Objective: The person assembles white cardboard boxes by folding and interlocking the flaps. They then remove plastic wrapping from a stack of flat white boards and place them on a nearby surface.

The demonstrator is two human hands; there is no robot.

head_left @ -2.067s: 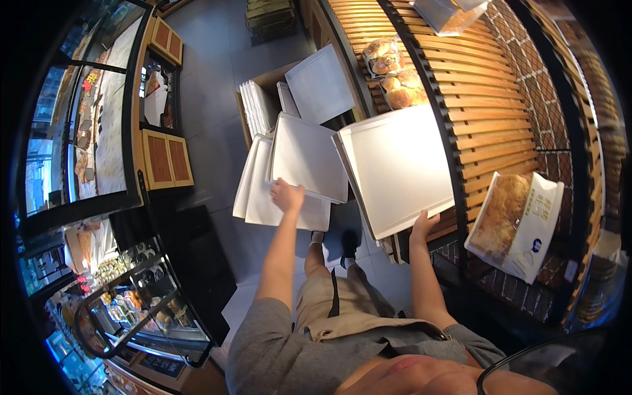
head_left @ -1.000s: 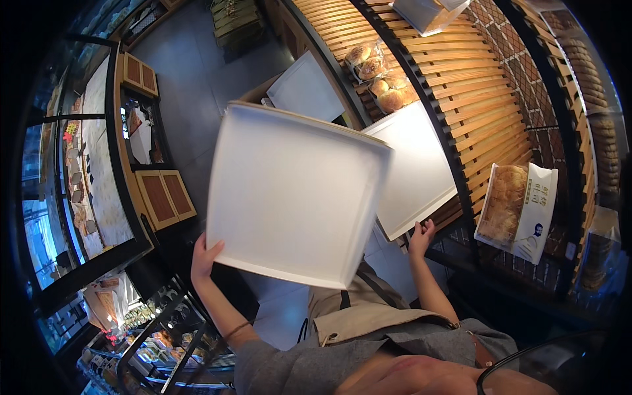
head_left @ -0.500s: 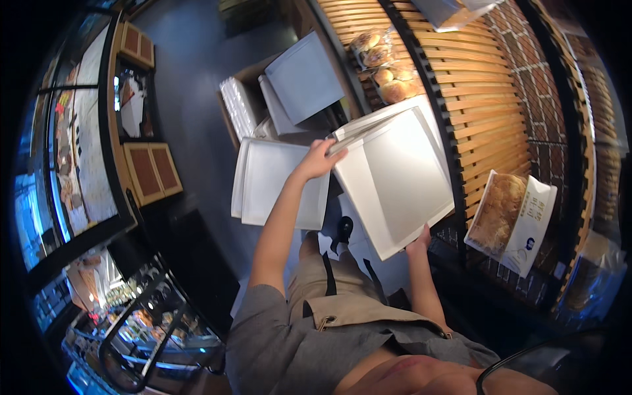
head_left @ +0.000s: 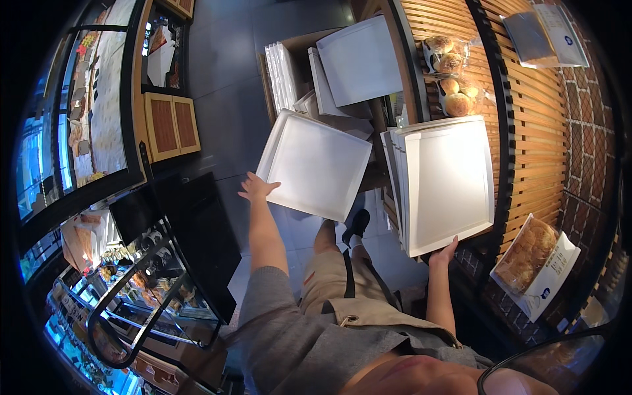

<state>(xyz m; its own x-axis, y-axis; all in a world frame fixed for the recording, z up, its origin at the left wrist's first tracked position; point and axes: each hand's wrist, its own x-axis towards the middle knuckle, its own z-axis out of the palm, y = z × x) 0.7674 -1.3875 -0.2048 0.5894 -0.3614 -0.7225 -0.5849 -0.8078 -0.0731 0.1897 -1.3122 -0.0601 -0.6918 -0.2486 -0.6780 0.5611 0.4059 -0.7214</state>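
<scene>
Several white shallow trays (head_left: 451, 184) stand in a tilted stack on my right, partly against the slatted shelf. My right hand (head_left: 444, 253) holds this stack at its near lower edge, thumb up and the other fingers partly hidden beneath. To the left, a second white tray (head_left: 322, 164), with another edge showing under it, lies tilted in front of my legs. My left hand (head_left: 259, 187) has its fingers spread at this tray's near left corner, the thumb over its rim. It grips nothing.
Beyond the trays, an open box (head_left: 266, 85) holds plastic-wrapped white packs (head_left: 282, 76) and another large white tray (head_left: 361, 60). Bagged buns (head_left: 457, 97) and bagged bread (head_left: 526, 257) lie on the wooden slatted shelf (head_left: 536, 131). A glass display counter (head_left: 99, 99) runs along the left.
My left hand has let go of the right-hand stack's far edge and moved left to the other tray. My right hand still holds the stack, which now stands straighter against the shelf.
</scene>
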